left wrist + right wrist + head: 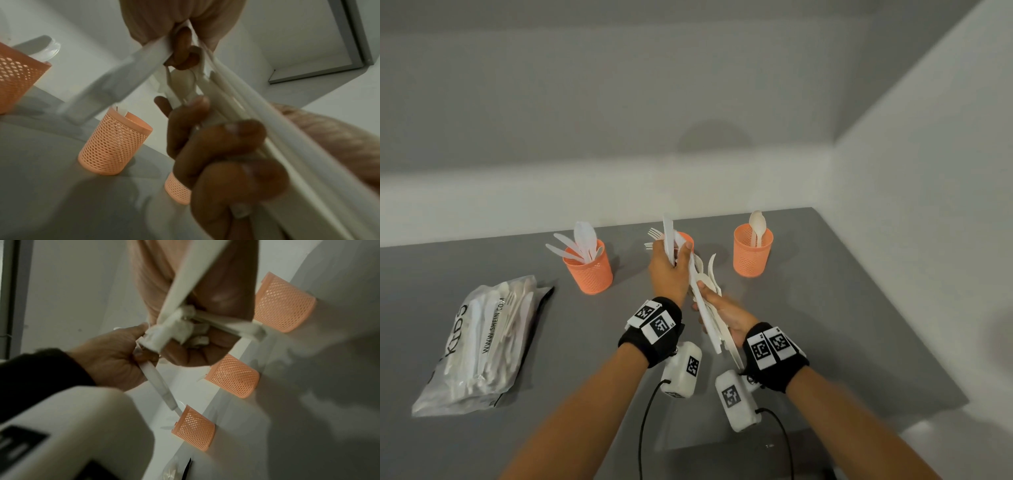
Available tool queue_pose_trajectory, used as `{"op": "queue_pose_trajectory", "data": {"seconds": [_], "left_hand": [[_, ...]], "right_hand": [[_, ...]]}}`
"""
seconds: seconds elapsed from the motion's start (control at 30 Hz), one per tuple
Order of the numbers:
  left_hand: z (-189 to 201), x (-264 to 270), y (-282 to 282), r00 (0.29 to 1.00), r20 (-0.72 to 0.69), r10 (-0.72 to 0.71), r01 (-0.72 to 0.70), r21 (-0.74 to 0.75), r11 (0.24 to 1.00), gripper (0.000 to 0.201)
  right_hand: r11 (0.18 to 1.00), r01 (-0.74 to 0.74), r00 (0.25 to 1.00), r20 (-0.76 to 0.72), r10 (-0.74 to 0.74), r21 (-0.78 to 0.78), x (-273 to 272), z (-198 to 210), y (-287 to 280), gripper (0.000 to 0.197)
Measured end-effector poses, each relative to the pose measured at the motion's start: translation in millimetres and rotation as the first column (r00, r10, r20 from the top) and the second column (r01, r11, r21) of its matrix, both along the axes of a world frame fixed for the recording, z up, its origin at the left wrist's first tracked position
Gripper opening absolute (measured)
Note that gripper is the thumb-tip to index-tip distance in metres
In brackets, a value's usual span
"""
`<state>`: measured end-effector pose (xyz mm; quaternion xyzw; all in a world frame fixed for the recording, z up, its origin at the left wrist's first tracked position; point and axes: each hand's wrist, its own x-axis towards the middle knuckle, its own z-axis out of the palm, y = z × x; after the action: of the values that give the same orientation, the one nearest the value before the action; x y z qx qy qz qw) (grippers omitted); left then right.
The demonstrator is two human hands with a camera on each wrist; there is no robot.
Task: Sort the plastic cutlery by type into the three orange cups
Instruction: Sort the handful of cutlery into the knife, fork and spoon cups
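Observation:
Three orange mesh cups stand in a row at the back of the table: the left cup [589, 269] holds knives, the middle cup [686, 238] forks, and the right cup [753, 255] spoons. My left hand [669, 270] is raised in front of the middle cup and grips a white plastic knife [667, 236] upright. Just below it, my right hand [722, 313] grips a bundle of mixed white cutlery [705, 308]. In the right wrist view the left hand [115, 358] holds the knife [160, 386] beside the bundle [180, 285].
A clear plastic bag [482, 342] with more cutlery lies at the left of the grey table [842, 342]. White walls close the back and the right side. The table's front edge drops off at the lower right.

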<state>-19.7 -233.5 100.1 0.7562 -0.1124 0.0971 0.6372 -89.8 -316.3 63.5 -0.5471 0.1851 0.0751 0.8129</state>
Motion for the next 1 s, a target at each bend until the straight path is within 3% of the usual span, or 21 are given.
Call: {"op": "queue_pose_trajectory", "data": {"seconds": [0.1,0.2,0.4,0.67,0.83,1.0], "left_hand": [[1.2,3.2,-2.6,0.999,0.036,-0.002,0.0,0.069,0.998,0.018],[4.5,9.9,-4.2,1.0,0.028,0.015,-0.017,0.073,0.997,0.023],[14.6,23.3,-3.0,0.991,0.015,0.13,-0.128,-0.066,0.99,0.027],[18.6,26.6,-3.4,0.99,-0.101,0.101,-0.127,-0.295,0.947,0.025],[9.9,30.1,-10.6,0.993,-0.085,-0.081,0.068,-0.153,0.986,0.036],[5.6,27.7,-25.2,0.99,-0.014,-0.141,0.141,-0.015,0.99,0.039]], "right_hand": [[0.999,0.019,1.0,0.021,-0.018,-0.031,3.9,3.7,1.4,0.029],[0.999,0.024,0.999,0.049,-0.023,-0.037,7.7,9.3,1.4,0.029],[0.995,0.068,0.992,0.107,-0.06,-0.075,15.1,9.1,-7.7,0.026],[0.985,0.163,0.976,0.152,-0.154,-0.052,22.5,0.9,-12.2,0.036],[0.996,0.06,0.995,0.083,-0.055,-0.064,24.4,4.5,-14.9,0.043],[0.994,0.063,0.994,0.079,-0.071,0.093,26.9,11.5,-17.2,0.037]]}}
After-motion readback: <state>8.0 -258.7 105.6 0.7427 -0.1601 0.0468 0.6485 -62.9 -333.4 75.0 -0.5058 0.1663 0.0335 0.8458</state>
